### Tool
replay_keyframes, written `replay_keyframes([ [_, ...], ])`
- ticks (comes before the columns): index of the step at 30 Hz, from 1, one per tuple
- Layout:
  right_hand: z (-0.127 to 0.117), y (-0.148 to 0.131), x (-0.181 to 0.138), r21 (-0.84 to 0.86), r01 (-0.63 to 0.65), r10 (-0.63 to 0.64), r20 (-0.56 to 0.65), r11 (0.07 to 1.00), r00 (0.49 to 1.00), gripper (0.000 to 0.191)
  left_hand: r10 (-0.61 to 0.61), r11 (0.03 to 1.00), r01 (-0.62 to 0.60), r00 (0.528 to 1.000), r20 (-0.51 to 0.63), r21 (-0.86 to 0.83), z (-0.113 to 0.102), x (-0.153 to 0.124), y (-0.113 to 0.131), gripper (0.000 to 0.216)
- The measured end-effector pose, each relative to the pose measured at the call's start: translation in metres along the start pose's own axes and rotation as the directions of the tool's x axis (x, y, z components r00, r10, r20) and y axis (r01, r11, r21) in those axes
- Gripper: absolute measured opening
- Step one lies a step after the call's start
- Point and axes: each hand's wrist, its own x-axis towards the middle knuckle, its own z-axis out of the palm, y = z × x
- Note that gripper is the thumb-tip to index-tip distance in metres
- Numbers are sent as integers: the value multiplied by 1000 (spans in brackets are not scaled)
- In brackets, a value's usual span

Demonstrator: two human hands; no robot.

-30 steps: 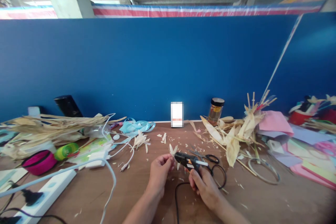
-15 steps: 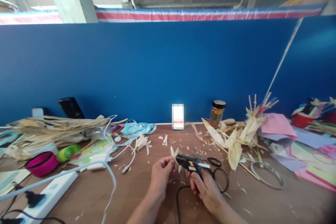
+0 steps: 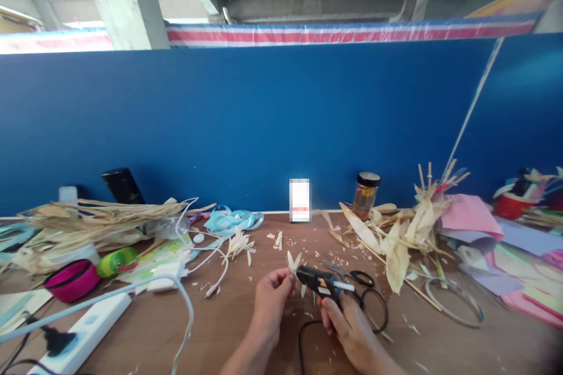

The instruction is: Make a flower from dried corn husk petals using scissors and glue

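Note:
In my left hand (image 3: 273,299) the fingertips are pinched on a small pale husk flower (image 3: 294,262), its narrow petals spreading upward. My right hand (image 3: 345,319) is wrapped round the handle of a black hot glue gun (image 3: 319,281). A white glue stick (image 3: 343,286) pokes out of the gun's back end. The nozzle points left and lies right at the flower; whether it touches is too small to tell. Behind the gun, a pair of scissors (image 3: 361,278) with black handles rests on the table. The gun's black cord (image 3: 301,343) curves down toward me.
Dried corn husks (image 3: 397,255) lie at the right, near a lidded jar (image 3: 366,196). A cut husk bunch (image 3: 240,243), blue ribbon (image 3: 231,220) and white cables are left of centre. A power strip (image 3: 83,328) sits front left. Husk scraps litter the brown table (image 3: 176,328).
The whole view has shifted down slightly. Both hands keep their holds, with the glue gun staying close to the husk flower.

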Motion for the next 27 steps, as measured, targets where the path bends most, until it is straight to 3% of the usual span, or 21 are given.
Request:
replay_keyframes([
  [18,0,-4,1,-25,24,-24,12,999,1000,40,-49,999,50,999,21,-7,2,-1,1,24],
  [27,0,1,2,-37,25,-25,6,999,1000,38,11,1000,-11,1000,-27,4,-2,2,-1,27],
])
